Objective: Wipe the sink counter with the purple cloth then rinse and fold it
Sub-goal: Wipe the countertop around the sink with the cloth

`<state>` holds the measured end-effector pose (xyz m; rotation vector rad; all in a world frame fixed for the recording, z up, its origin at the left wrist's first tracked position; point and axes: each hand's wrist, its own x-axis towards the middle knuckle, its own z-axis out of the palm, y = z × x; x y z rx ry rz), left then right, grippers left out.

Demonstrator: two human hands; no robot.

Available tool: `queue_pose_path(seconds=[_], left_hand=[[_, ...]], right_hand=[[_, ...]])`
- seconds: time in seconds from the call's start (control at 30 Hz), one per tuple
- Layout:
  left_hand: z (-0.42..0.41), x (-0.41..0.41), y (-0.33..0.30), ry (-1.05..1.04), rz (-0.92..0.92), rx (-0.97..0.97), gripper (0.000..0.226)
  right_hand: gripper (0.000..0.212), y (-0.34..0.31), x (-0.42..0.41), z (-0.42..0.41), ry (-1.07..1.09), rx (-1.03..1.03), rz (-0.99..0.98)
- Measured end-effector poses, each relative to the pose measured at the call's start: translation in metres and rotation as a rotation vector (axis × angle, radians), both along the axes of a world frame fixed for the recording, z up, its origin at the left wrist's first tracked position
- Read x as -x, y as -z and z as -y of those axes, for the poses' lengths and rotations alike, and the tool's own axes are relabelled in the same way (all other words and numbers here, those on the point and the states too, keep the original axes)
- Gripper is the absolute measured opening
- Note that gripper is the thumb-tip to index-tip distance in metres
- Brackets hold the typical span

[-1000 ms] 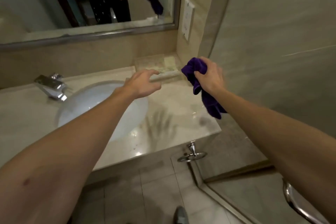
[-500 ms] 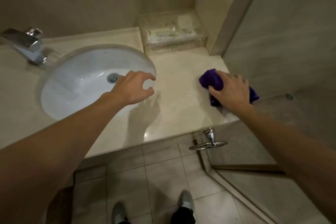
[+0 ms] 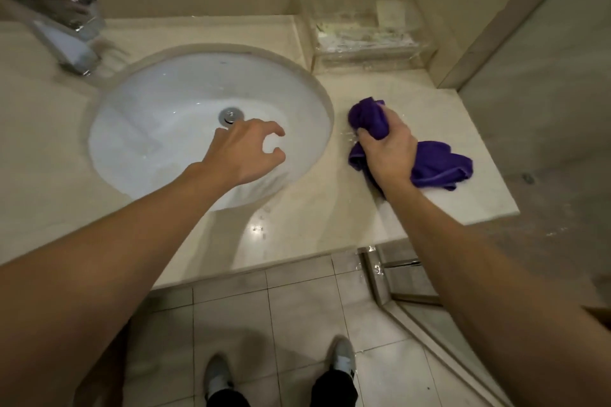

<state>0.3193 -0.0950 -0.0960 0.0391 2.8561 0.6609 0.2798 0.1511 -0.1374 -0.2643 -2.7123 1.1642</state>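
The purple cloth (image 3: pixel 436 163) lies bunched on the beige stone counter (image 3: pixel 297 228), just right of the white oval sink (image 3: pixel 158 142). My right hand (image 3: pixel 388 150) grips the cloth's left part and holds it down on the wet counter surface. My left hand (image 3: pixel 248 152) hovers over the right side of the sink basin, fingers loosely curled, holding nothing. The chrome drain (image 3: pixel 230 116) shows just beyond its fingers.
A chrome tap (image 3: pixel 66 40) stands at the counter's back left. A clear plastic tray (image 3: pixel 363 33) with toiletries sits in the back right corner. A wall and glass shower door (image 3: pixel 545 109) close off the right side. My shoes (image 3: pixel 342 362) stand on the tiled floor below.
The cloth came down from mid-air onto the counter, and my right hand has slid it left toward the sink. My left hand drifted over the basin. The view tilted down.
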Motion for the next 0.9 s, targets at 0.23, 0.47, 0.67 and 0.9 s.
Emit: queue_pose_path(seconds=[0.23,0.47,0.67,0.9], left_hand=[[0.011,-0.015,-0.010,-0.063,0.033,0.004,0.042],[-0.016,-0.016,-0.021,-0.082,0.054,0.016,0.043],[-0.052,0.001,-0.022,-0.081,0.054,0.030,0.042],[-0.082,0.019,-0.018,-0.062,0.084,0.070,0.042]], right_hand=[[0.047,-0.007,-0.010,0.070,-0.026,0.148,-0.023],[0.031,-0.041,-0.007,0.023,0.072,0.471,-0.036],[0.062,-0.045,0.019,-0.068,0.196,0.296,-0.015],[0.051,-0.014,0.031,-0.090,0.029,-0.043,-0.017]])
